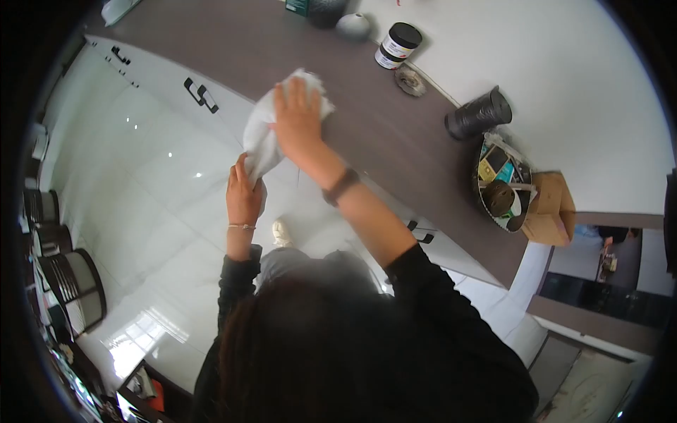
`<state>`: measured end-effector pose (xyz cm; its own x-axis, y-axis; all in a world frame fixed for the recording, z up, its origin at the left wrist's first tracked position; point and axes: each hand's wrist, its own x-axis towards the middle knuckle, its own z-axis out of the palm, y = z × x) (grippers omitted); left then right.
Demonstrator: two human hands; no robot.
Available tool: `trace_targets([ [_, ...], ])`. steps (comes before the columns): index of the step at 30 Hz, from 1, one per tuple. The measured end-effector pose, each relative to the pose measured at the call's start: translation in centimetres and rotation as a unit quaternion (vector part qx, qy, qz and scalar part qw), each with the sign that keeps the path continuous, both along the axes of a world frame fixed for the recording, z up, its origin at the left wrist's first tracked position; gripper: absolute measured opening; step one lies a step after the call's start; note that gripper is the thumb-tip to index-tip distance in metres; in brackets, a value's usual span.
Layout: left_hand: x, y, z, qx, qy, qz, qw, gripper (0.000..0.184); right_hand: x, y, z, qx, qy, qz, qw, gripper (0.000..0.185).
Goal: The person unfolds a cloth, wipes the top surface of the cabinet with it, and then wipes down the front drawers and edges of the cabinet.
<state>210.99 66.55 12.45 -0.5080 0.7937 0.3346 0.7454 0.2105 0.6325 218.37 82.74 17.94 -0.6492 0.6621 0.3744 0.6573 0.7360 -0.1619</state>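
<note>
A white cloth (263, 134) is bunched over the front edge of the dark countertop (384, 134), and one end hangs below the edge. My right hand (297, 116) presses on the upper part of it, fingers spread over the top and thumb along the side. Lower down, my left hand (243, 197) is closed around the hanging end, off the counter. The palms and the cloth's underside are hidden.
Along the wall stand a black-lidded jar (398, 46), a round white vase (354, 27), a shell-like dish (410, 81), a black ribbed container (478, 114), a basket of small items (504, 183) and a cardboard box (550, 208). Cabinet handles (201, 95) protrude below. Chairs (74, 285) stand left.
</note>
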Motion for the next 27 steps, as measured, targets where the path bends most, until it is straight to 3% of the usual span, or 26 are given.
trace_targets([
  [3, 0.2, 1.0, 1.6, -0.040, -0.030, 0.048, 0.998, 0.066, -2.5, 0.8, 0.0, 0.001, -0.010, 0.014, 1.000, 0.076],
  [9, 5.4, 0.8, 1.5, -0.076, -0.003, -0.052, 0.996, 0.072, 3.3, 0.9, 0.2, -0.032, 0.037, 0.048, 0.998, 0.071],
  [12, 10.3, -0.3, 2.6, -0.096, -0.037, -0.176, 0.979, 0.068, 11.5, -1.8, 0.6, -0.042, 0.079, 0.014, 0.996, 0.069],
  [17, 20.3, -1.4, 4.8, -0.198, -0.036, -0.367, 0.908, 0.065, 29.2, -8.2, 2.1, -0.045, 0.038, -0.099, 0.993, 0.069],
  [21, 29.7, -1.0, 5.3, -0.198, 0.000, -0.525, 0.827, 0.068, 43.5, -13.6, 2.8, -0.095, 0.020, -0.232, 0.968, 0.068],
  [23, 34.8, -1.0, 6.7, -0.181, -0.052, -0.589, 0.786, 0.067, 49.6, -16.0, 3.2, -0.080, 0.012, -0.291, 0.953, 0.069],
  [27, 42.5, -0.7, 5.0, -0.113, 0.029, -0.638, 0.761, 0.064, 57.2, -19.2, 2.0, -0.046, 0.023, -0.365, 0.930, 0.069],
])
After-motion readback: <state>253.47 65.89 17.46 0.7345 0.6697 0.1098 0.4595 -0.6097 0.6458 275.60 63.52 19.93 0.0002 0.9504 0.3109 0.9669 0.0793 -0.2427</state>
